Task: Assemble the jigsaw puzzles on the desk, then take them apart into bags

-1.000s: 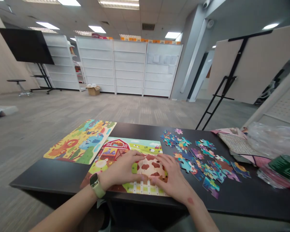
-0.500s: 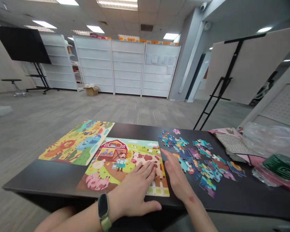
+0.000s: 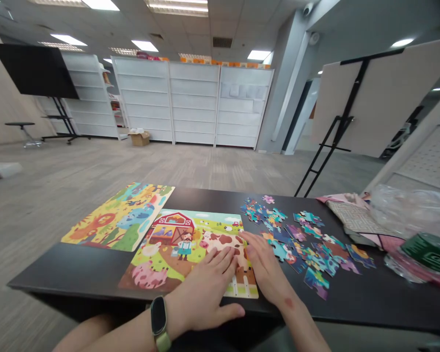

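Note:
A finished farm puzzle [image 3: 176, 247] with a red barn, a cow and a pig lies on the black table [image 3: 77, 271]. My left hand [image 3: 205, 288], with a watch on its wrist, lies flat and open on the puzzle's lower right corner. My right hand [image 3: 266, 269] stands on its edge against the puzzle's right side, fingers stretched out, holding nothing. Several loose blue and purple puzzle pieces [image 3: 304, 239] are scattered just right of it. A second finished puzzle [image 3: 119, 217] with colourful animals lies at the far left, overhanging the table.
Folded patterned cloth [image 3: 352, 217], a clear plastic bag [image 3: 410, 210] and a green item [image 3: 430, 252] sit at the table's right end. Beyond are open carpet, white shelving [image 3: 194, 102], a cardboard box [image 3: 139, 138], a screen on a stand [image 3: 34, 71] and an easel board [image 3: 374, 93].
My left hand slid from the cow in the middle of the puzzle down to its lower right corner. My right hand left the puzzle's surface and turned onto its edge at the right side.

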`<state>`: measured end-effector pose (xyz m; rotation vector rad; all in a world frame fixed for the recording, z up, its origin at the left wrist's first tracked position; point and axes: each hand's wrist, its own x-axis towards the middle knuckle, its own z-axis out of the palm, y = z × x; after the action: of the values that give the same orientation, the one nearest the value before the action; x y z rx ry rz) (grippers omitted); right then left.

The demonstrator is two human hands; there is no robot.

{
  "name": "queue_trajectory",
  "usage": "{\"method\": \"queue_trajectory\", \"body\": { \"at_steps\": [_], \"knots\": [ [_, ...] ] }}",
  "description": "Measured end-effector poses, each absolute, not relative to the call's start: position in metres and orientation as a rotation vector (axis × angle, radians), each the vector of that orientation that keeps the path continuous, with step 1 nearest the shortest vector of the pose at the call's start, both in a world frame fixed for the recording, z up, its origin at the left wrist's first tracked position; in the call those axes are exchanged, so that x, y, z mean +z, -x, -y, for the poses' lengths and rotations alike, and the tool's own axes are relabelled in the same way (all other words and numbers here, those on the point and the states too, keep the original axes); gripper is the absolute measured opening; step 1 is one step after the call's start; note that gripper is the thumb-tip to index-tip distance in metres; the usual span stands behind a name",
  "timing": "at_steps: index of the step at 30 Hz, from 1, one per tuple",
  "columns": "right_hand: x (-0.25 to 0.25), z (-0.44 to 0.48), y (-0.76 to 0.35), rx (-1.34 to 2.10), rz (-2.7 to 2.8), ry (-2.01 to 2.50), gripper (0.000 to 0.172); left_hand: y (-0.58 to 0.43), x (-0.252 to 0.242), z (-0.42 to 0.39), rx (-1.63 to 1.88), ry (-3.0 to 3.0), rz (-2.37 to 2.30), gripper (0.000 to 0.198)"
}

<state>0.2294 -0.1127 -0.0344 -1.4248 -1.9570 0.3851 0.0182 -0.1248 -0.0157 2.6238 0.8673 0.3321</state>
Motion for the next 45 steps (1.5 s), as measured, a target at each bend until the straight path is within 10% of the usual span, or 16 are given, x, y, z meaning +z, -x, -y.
{"method": "queue_trajectory", "body": {
  "at_steps": [45],
  "knots": [
    [-0.035, 0.111, -0.221, 0.247, 2.138, 1.524, 0.033, 0.074, -0.004, 0.047, 0.570, -2.491, -1.448, 0.014]
  ]
}}
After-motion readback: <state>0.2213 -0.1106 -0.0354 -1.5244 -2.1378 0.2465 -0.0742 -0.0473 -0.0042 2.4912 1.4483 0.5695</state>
